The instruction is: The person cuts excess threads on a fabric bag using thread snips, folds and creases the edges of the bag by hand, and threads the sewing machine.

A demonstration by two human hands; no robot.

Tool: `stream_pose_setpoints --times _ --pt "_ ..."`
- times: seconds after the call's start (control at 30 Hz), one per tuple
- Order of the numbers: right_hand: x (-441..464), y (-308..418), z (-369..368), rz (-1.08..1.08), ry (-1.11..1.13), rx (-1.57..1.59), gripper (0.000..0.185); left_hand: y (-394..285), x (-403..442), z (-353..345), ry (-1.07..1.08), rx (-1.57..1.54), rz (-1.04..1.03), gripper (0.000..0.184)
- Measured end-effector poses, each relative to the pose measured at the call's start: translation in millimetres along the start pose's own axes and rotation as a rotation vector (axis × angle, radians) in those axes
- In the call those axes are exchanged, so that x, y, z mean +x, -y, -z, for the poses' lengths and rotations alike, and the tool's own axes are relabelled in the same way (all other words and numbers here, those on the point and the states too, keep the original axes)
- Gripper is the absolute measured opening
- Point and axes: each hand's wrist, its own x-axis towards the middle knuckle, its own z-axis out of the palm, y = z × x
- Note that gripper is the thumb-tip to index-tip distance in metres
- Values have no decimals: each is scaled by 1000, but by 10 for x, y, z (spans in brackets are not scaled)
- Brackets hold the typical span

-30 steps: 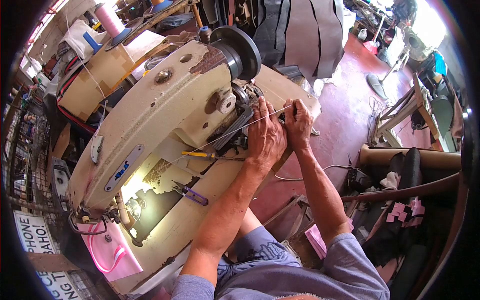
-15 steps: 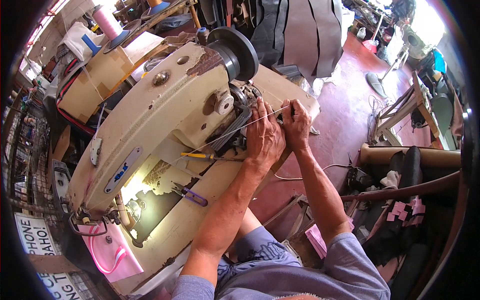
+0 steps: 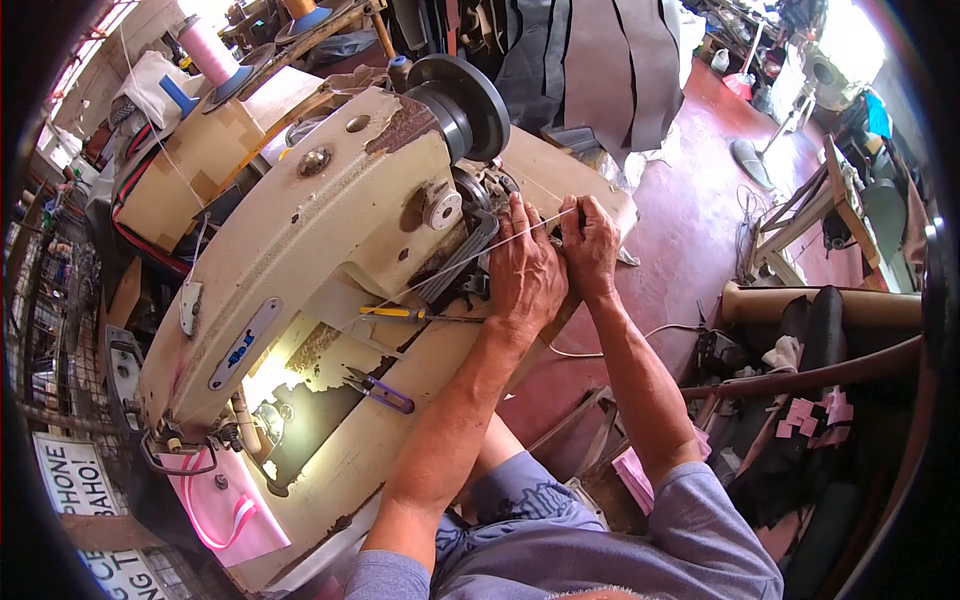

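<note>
My left hand [image 3: 527,270] reaches to the small metal parts below the handwheel [image 3: 472,105] of a beige sewing machine [image 3: 270,240]. Its fingers are bent close together, and whatever lies under the fingertips is hidden. Just beside it, my right hand [image 3: 592,245] is closed in a pinch on a white thread [image 3: 440,272]. That thread runs taut from the machine bed across the left fingers. Near the left hand sits a set of hex keys [image 3: 465,262]. On the bed lie a yellow-handled screwdriver [image 3: 392,313] and purple-handled thread snips [image 3: 385,393].
A pink piece with a striped strap [image 3: 235,505] lies by the needle end. A pink thread cone [image 3: 212,50] stands behind the machine. Dark material sheets [image 3: 600,70] hang at the back. At right are a wooden frame [image 3: 815,220] and rolls of material [image 3: 825,330].
The camera view has shifted slightly. Both hands stay at the parts below the handwheel, and the thread is still held taut in the right hand.
</note>
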Motion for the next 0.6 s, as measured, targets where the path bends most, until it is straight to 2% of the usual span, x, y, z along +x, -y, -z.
stream_pose_setpoints --times 0.6 --pt "-6 11 7 -6 18 -1 26 0 -4 -5 -15 5 -11 63"
